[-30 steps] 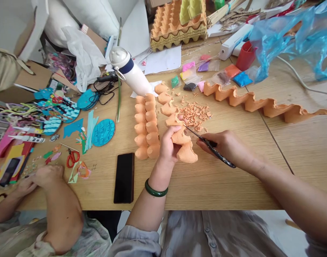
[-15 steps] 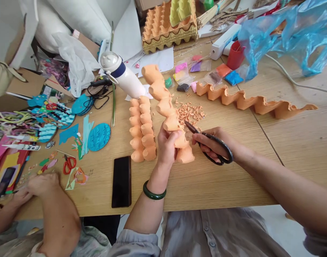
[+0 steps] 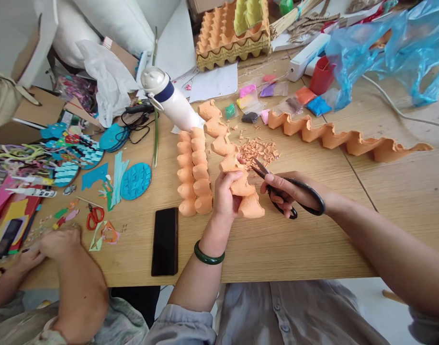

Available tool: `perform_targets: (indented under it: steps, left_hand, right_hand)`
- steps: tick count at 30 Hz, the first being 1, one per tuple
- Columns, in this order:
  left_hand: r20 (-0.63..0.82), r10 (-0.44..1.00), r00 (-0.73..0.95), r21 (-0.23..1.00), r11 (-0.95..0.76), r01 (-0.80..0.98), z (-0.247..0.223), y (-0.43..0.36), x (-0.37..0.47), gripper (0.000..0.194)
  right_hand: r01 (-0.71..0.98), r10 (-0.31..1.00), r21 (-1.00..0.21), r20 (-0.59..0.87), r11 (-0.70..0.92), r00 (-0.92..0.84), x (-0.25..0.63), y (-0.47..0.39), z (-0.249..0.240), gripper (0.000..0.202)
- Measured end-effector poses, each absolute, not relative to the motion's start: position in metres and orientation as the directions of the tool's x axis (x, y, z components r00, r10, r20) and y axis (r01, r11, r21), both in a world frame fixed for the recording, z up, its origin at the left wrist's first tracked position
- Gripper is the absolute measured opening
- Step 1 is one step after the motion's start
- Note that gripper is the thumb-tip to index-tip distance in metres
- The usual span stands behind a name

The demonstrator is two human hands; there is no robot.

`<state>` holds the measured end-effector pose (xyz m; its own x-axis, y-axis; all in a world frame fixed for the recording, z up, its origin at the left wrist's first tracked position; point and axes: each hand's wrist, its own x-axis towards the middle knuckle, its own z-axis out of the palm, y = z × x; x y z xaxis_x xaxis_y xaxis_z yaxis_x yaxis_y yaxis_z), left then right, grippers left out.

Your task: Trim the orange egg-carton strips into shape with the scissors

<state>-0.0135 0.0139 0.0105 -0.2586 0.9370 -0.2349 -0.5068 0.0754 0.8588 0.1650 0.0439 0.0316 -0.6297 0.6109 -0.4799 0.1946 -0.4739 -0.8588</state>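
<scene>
My left hand (image 3: 227, 194) grips the lower part of an orange egg-carton strip (image 3: 224, 145), a row of bumpy cups slanting up and away from me. In my right hand (image 3: 286, 189) is a pair of black-handled scissors (image 3: 309, 191), blades parted, their tips close to the strip's right edge. Orange trimmings (image 3: 260, 152) lie heaped on the table just beyond the blades. Left of the held strip, two trimmed carton strips (image 3: 194, 172) lie side by side, cups upward. A longer uncut-looking strip (image 3: 348, 136) rests to the right.
A phone (image 3: 165, 242) and a white bottle (image 3: 172, 98) are on the left. Stacked egg trays (image 3: 233, 36) stand at the back, with clay packets (image 3: 248, 96) before them. A blue plastic bag (image 3: 391, 52) lies back right. Another person's hands (image 3: 59, 242) work at far left.
The scissors' blades have opened wider. The held strip's far end has dipped lower and toward me. The whole view has shifted slightly.
</scene>
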Motion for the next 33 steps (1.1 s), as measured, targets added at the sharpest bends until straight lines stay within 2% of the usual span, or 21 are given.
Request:
perform_targets:
  steps: [6,11,14,16,18,21,28,33]
  left_hand:
    - [-0.207,0.935,-0.287,0.876,0.046,-0.481,0.01,0.013,-0.012,0.025]
    - [-0.155,0.923,-0.353,0.892,-0.023,-0.452,0.012,0.011,-0.011,0.024]
    - [-0.129,0.908,-0.399,0.893,-0.069,-0.445,0.012,0.012,-0.011,0.022]
    - [-0.112,0.887,-0.447,0.896,-0.104,-0.431,0.011,0.012,-0.01,0.02]
    - [-0.108,0.868,-0.485,0.905,-0.116,-0.409,0.01,0.012,-0.01,0.018]
    - [-0.127,0.855,-0.503,0.913,-0.098,-0.397,0.011,0.012,-0.009,0.018]
    - [-0.288,0.867,-0.406,0.826,0.01,-0.564,0.016,0.013,-0.009,0.016]
    - [-0.314,0.889,-0.332,0.801,0.06,-0.595,0.017,0.012,-0.007,0.016]
  right_hand:
    - [0.232,0.644,-0.932,-0.361,-0.279,-0.675,0.166,0.038,0.033,0.062]
    - [0.274,0.717,-0.951,-0.293,-0.147,-0.633,0.166,0.035,0.036,0.059]
    - [0.35,0.781,-0.936,-0.184,0.047,-0.597,0.167,0.033,0.036,0.051]
    - [0.455,0.829,-0.861,-0.077,0.225,-0.554,0.167,0.032,0.033,0.041]
    - [0.572,0.849,-0.723,0.039,0.388,-0.527,0.167,0.031,0.029,0.031]
    - [0.63,0.809,-0.539,0.185,0.559,-0.558,0.169,0.032,0.024,0.025]
    - [0.587,0.701,-0.391,0.297,0.709,-0.648,0.173,0.043,0.013,0.027]
    - [0.585,0.653,-0.29,0.322,0.757,-0.685,0.172,0.043,0.006,0.035]
